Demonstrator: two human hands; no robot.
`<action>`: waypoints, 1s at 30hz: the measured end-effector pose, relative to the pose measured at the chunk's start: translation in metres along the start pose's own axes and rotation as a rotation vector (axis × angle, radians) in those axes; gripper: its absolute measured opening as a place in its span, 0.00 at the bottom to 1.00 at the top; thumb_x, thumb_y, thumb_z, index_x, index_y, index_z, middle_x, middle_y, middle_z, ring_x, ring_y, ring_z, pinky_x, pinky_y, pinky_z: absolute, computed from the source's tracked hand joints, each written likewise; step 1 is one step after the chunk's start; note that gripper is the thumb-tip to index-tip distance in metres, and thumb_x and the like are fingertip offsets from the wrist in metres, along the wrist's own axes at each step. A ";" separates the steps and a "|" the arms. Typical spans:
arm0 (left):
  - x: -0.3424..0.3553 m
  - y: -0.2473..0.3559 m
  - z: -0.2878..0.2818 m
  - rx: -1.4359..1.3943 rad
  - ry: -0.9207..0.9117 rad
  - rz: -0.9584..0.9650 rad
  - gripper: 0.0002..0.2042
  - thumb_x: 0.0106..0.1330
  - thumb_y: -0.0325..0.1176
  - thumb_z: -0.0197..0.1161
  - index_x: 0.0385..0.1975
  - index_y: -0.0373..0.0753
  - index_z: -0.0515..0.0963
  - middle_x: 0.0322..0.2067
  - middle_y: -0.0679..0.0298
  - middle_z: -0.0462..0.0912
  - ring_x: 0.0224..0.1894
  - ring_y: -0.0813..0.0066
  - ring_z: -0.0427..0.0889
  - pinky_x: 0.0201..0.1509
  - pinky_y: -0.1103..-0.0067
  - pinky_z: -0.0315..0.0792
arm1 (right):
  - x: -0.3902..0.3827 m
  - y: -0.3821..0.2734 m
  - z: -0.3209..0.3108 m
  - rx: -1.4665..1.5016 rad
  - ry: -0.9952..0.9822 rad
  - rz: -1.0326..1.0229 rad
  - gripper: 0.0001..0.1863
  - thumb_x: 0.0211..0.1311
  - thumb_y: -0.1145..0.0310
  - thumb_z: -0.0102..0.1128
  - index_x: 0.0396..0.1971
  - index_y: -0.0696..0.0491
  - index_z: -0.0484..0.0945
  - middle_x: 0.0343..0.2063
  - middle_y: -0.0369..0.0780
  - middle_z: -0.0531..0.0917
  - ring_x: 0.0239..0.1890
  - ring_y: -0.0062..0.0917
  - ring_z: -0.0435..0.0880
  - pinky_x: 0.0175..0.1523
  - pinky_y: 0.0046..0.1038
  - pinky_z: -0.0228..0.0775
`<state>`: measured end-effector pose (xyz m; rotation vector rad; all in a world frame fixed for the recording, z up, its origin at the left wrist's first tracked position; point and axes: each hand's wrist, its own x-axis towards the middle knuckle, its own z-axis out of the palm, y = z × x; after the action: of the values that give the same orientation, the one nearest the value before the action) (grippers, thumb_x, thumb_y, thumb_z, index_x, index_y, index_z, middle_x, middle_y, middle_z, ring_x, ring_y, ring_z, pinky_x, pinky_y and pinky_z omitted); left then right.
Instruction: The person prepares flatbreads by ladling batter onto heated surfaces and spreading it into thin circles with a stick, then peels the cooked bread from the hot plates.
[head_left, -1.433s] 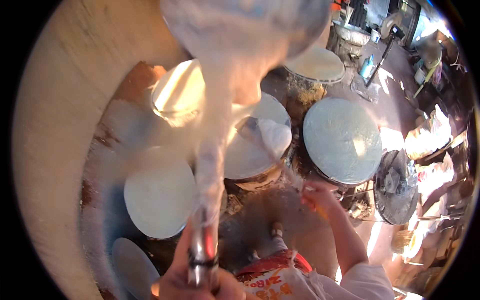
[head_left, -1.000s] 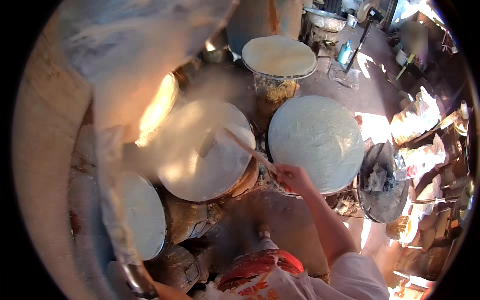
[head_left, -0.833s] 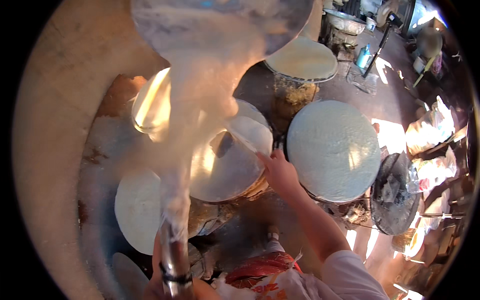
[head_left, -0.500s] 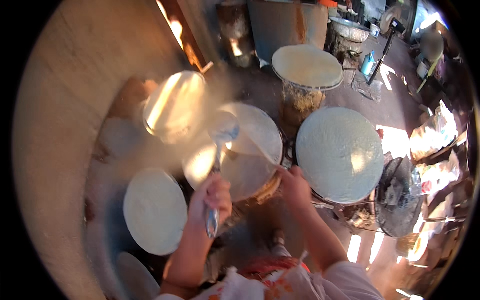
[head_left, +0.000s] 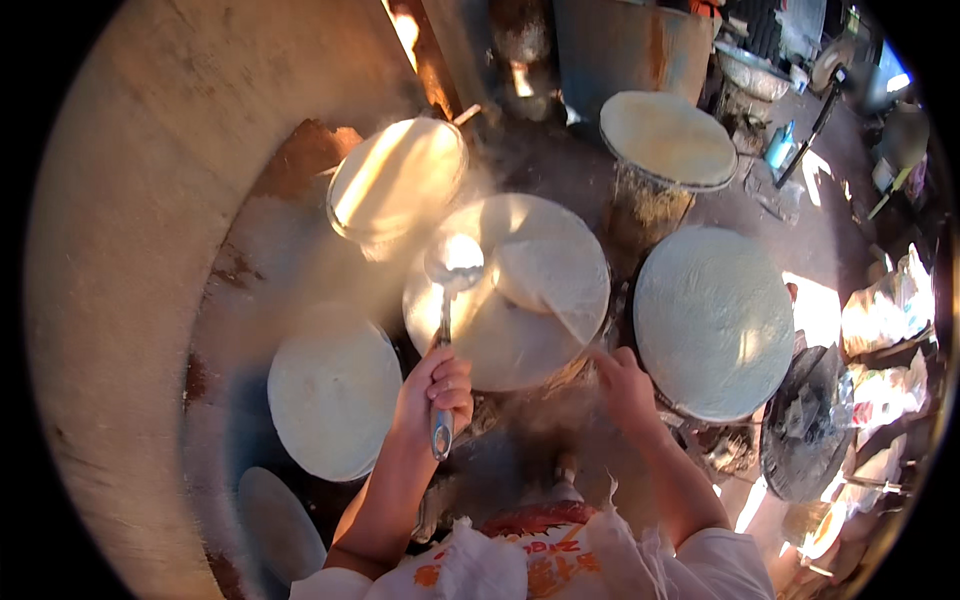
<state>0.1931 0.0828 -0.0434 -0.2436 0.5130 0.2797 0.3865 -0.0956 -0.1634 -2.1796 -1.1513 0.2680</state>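
My left hand (head_left: 437,388) is closed round the handle of a shiny metal ladle (head_left: 457,262), its bowl raised over a round griddle in the middle. A thin, pale sheet (head_left: 550,272) covers part of that griddle (head_left: 470,350), with a fold line running toward my right hand (head_left: 625,385). At the griddle's near right edge, the fingers of that hand pinch the sheet's edge; the fingertips are partly blurred. Steam hangs over the left side of the griddle.
More pale-topped rounds surround me: left (head_left: 335,395), far left (head_left: 400,180), back (head_left: 670,138) and right (head_left: 715,320). A dark round lid (head_left: 808,430) leans at the right near plastic bags (head_left: 890,310). A large curved wall (head_left: 130,250) fills the left side. Behind stands a big metal tub (head_left: 620,50).
The view has shifted left, so the surroundings appear further right. Both hands keep their grips, and the ladle stays raised over the griddle. The steam has thinned around the ladle.
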 end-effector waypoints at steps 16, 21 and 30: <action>0.032 -0.045 -0.004 0.363 0.243 0.401 0.10 0.63 0.30 0.54 0.21 0.43 0.63 0.15 0.75 0.61 0.13 0.89 0.61 0.13 0.89 0.60 | -0.069 0.002 0.026 0.665 0.005 0.417 0.17 0.57 0.72 0.52 0.48 0.47 0.74 0.31 0.41 0.80 0.29 0.27 0.78 0.35 0.32 0.71; 0.060 -0.078 -0.040 0.229 0.088 0.370 0.14 0.62 0.30 0.51 0.14 0.44 0.61 0.12 0.74 0.63 0.12 0.86 0.63 0.13 0.89 0.62 | -0.038 -0.040 0.064 0.800 -0.038 0.265 0.15 0.57 0.71 0.53 0.45 0.48 0.76 0.26 0.39 0.81 0.25 0.26 0.79 0.33 0.31 0.71; -0.061 -0.066 -0.036 -0.578 -0.616 0.056 0.16 0.65 0.28 0.45 0.12 0.38 0.63 0.11 0.69 0.62 0.07 0.83 0.62 0.08 0.87 0.65 | -0.030 -0.005 0.016 0.390 -0.159 0.136 0.18 0.50 0.73 0.58 0.45 0.51 0.77 0.24 0.43 0.79 0.23 0.24 0.74 0.33 0.23 0.68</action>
<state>0.1474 -0.0020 -0.0323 -0.6775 -0.1845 0.5323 0.3581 -0.1102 -0.1758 -1.9146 -0.9411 0.6769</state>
